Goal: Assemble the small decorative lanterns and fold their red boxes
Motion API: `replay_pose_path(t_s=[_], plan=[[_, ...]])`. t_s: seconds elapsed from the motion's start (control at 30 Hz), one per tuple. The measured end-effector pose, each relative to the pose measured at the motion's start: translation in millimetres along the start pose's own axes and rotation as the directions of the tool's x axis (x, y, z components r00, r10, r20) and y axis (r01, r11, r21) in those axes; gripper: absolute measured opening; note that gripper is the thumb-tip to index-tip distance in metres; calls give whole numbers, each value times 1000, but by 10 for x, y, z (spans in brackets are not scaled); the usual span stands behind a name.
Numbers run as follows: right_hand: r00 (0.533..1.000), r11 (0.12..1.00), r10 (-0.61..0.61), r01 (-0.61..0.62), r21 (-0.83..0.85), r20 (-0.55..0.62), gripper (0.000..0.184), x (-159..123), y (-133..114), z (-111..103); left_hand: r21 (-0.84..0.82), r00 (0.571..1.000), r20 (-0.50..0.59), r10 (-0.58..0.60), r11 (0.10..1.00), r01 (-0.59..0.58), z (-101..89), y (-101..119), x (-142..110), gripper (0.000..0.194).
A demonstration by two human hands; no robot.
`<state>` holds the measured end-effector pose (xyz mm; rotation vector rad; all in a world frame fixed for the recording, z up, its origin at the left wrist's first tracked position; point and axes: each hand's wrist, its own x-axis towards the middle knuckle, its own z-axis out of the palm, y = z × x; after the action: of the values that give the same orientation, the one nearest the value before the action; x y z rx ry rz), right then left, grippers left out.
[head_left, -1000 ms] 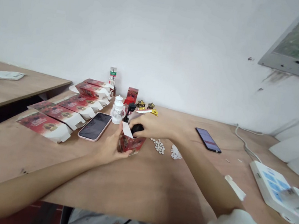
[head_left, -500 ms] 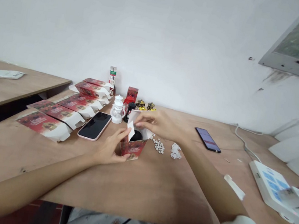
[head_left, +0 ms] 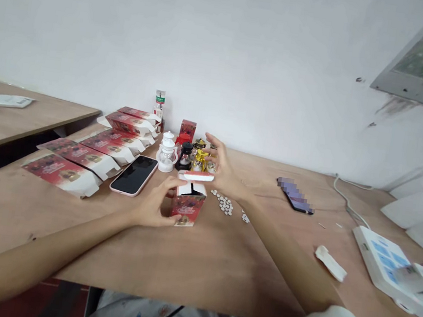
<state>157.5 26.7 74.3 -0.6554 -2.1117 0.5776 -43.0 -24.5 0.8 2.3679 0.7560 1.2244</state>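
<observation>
A small red printed cardboard box (head_left: 187, 209) stands upright on the table. My left hand (head_left: 154, 204) is closed around its left side, thumb on the front face. White side flaps (head_left: 186, 189) are folded inward over the top, with a narrow dark gap between them. Behind them, the lid flap (head_left: 196, 176) stands partly raised, its edge bent. My right hand (head_left: 222, 169) is at the lid's right end with fingers spread; whether it touches the lid I cannot tell. Small white, black and gold lanterns (head_left: 166, 156) stand behind the box.
Several red box sleeves (head_left: 62, 173) lie at the left beside a pink-edged phone (head_left: 134, 175). Small white discs (head_left: 224, 204) are right of the box. Farther right are a second phone (head_left: 296, 195), a white strip (head_left: 330, 263) and a power strip (head_left: 386, 262) with its cable.
The side flaps have folded in, covering the black thing seen inside the box. My right hand has lifted off the flaps and opened, moving slightly back. The left hand still holds the box.
</observation>
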Motion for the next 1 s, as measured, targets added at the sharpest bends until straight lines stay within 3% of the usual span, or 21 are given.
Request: replay_pose_path(t_s=[0.1, 0.17, 0.33, 0.53, 0.8, 1.0], plan=[[974, 994, -58, 36, 101, 221, 48, -59, -150, 6, 10, 999, 22, -32, 999, 31, -5, -9, 10, 69], [951, 989, -98, 60, 136, 293, 42, -98, -222, 6, 4, 1000, 8, -12, 1000, 12, -1, -25, 15, 71], [946, 985, -167, 149, 84, 279, 50, -142, -204, 39, -15, 1000, 0, 5, 1000, -5, 19, -86, 2, 70], [948, 971, -187, 219, -100, 258, 42, -217, -120, 47, -104, 995, -84, -49, 994, 40, 70, -117, -25, 98], [941, 975, -85, 147, -168, 328, 40, -322, -214, -57, -167, 973, 108, -206, 961, 222, 47, -77, 21, 76], [935, 947, -44, 151, -285, 351, 42, -343, -230, 26, -109, 955, 161, -248, 957, 267, 20, -134, -3, 84]])
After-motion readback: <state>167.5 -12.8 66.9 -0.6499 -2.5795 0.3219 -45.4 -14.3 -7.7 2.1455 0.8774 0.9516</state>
